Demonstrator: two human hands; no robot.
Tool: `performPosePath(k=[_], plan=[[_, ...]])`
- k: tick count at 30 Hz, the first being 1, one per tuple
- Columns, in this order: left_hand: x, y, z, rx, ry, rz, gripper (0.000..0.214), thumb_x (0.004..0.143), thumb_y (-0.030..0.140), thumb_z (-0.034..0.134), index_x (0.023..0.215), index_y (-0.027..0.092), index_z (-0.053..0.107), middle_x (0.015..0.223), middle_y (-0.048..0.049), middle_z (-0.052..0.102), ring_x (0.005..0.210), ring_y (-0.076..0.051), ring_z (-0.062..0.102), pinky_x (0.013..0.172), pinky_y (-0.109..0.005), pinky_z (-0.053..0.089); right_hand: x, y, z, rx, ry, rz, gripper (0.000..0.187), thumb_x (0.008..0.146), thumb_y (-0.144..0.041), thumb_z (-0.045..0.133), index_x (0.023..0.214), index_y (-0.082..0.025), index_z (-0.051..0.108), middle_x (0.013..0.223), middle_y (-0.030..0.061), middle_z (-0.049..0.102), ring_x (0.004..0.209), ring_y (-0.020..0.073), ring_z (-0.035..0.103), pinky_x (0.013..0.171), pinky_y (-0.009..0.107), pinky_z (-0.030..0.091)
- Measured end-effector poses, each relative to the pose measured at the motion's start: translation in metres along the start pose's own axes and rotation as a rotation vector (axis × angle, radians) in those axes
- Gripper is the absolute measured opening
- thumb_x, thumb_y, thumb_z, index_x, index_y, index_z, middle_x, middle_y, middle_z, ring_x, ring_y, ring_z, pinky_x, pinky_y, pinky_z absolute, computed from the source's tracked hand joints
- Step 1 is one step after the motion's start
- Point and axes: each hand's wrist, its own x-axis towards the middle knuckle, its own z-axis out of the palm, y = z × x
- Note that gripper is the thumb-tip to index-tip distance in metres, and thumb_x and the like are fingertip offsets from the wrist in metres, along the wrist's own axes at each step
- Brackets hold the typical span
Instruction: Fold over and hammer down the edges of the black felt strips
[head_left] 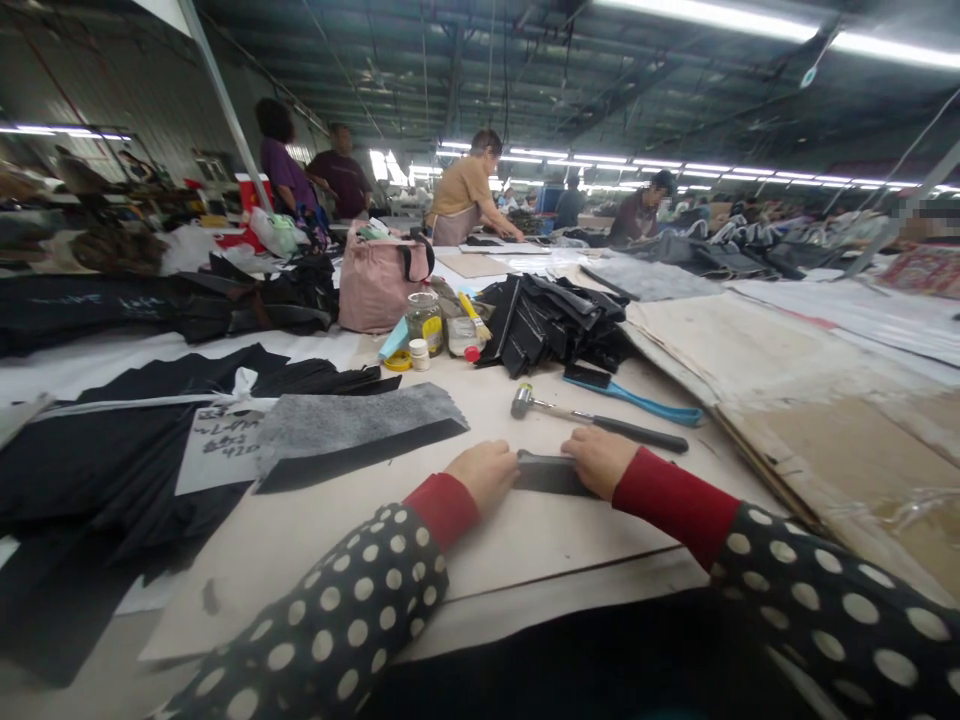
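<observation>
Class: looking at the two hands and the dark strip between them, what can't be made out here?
Head view:
Dark strip: both ends covered by the left hand and right hand.
Both grips: hidden behind the knuckles, so unclear.
Handwritten label: writing too small to read.
Glass jar: contents indistinct, too far away.

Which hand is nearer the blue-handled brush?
Right. Both hold the dark strip, but the right hand lies just below the brush, hammer between; the left hand sits farther left.
</observation>
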Motion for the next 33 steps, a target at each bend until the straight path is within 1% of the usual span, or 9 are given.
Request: performPosePath(k=[3,6,9,12,15,19,26,29,33], plan=[[0.000,-0.004,0.003,-0.079,0.005,-0.031,0.019,0.083,0.018,0.038,0.085,0.017,0.057,0.085,-0.0046,0.055,0.082,-0.016,0.053,0.075,-0.027,0.042,0.010,-0.001,0.006,0.129,0.051,-0.045,0.022,0.075,-0.019,0.048,0.091,-0.013,0.062,0.086,0.0100,0.058,0.082,0.0191,0.051,0.075,0.030,0.038],[0.000,-0.010,0.006,-0.130,0.047,-0.046,0.017,0.081,0.019,0.043,0.091,0.020,0.057,0.087,-0.0027,0.055,0.084,-0.015,0.052,0.077,-0.026,0.041,0.016,-0.009,0.018,0.258,0.161,-0.035,0.023,0.076,-0.018,0.047,0.094,-0.014,0.061,0.088,0.0092,0.057,0.084,0.0182,0.050,0.078,0.031,0.038],[-0.001,-0.013,0.007,-0.094,0.081,-0.011,0.021,0.080,0.022,0.044,0.099,0.021,0.055,0.090,-0.0031,0.055,0.084,-0.016,0.051,0.077,-0.028,0.041,0.018,-0.015,0.032,0.359,0.283,-0.026,0.024,0.073,-0.011,0.047,0.091,-0.015,0.061,0.085,0.0078,0.057,0.082,0.0172,0.049,0.077,0.030,0.039],[-0.002,-0.012,0.004,0.005,0.076,0.036,0.024,0.083,0.024,0.040,0.101,0.022,0.055,0.090,-0.0040,0.055,0.081,-0.017,0.050,0.073,-0.030,0.041,0.020,-0.016,0.040,0.448,0.362,-0.040,0.025,0.073,-0.009,0.045,0.091,-0.014,0.061,0.085,0.0075,0.057,0.082,0.0168,0.049,0.078,0.031,0.039],[-0.002,-0.007,0.000,0.081,0.052,0.040,0.025,0.084,0.024,0.036,0.102,0.023,0.054,0.091,-0.0041,0.055,0.079,-0.018,0.049,0.069,-0.032,0.041,0.022,-0.014,0.042,0.499,0.369,-0.065,0.025,0.073,-0.009,0.045,0.091,-0.014,0.061,0.084,0.0075,0.057,0.081,0.0166,0.048,0.078,0.032,0.039],[0.002,-0.007,-0.003,0.064,0.036,0.025,0.023,0.082,0.023,0.039,0.099,0.023,0.054,0.091,-0.0034,0.055,0.080,-0.019,0.049,0.070,-0.033,0.040,0.024,-0.012,0.042,0.536,0.356,-0.069,0.025,0.072,-0.009,0.045,0.091,-0.015,0.061,0.084,0.0070,0.057,0.081,0.0167,0.048,0.077,0.032,0.039],[0.013,-0.025,0.009,-0.211,0.068,0.023,0.018,0.075,0.023,0.050,0.092,0.022,0.056,0.087,-0.0013,0.055,0.082,-0.017,0.049,0.074,-0.029,0.039,0.023,-0.011,0.041,0.567,0.334,-0.054,0.026,0.070,-0.008,0.047,0.089,-0.016,0.061,0.083,0.0061,0.056,0.082,0.0168,0.048,0.077,0.033,0.038],[0.013,-0.030,0.014,-0.317,0.104,-0.012,0.027,0.073,0.023,0.053,0.099,0.020,0.053,0.086,-0.0018,0.054,0.082,-0.016,0.049,0.074,-0.028,0.040,0.023,-0.011,0.041,0.586,0.345,-0.050,0.025,0.069,-0.007,0.047,0.088,-0.016,0.061,0.083,0.0061,0.056,0.081,0.0167,0.047,0.076,0.033,0.038],[0.012,-0.029,0.015,-0.323,0.105,0.000,0.036,0.074,0.022,0.051,0.110,0.021,0.049,0.091,-0.0028,0.053,0.085,-0.016,0.049,0.076,-0.028,0.039,0.022,-0.012,0.042,0.585,0.377,-0.060,0.024,0.070,-0.007,0.047,0.088,-0.015,0.060,0.083,0.0067,0.055,0.081,0.0169,0.047,0.076,0.032,0.038]])
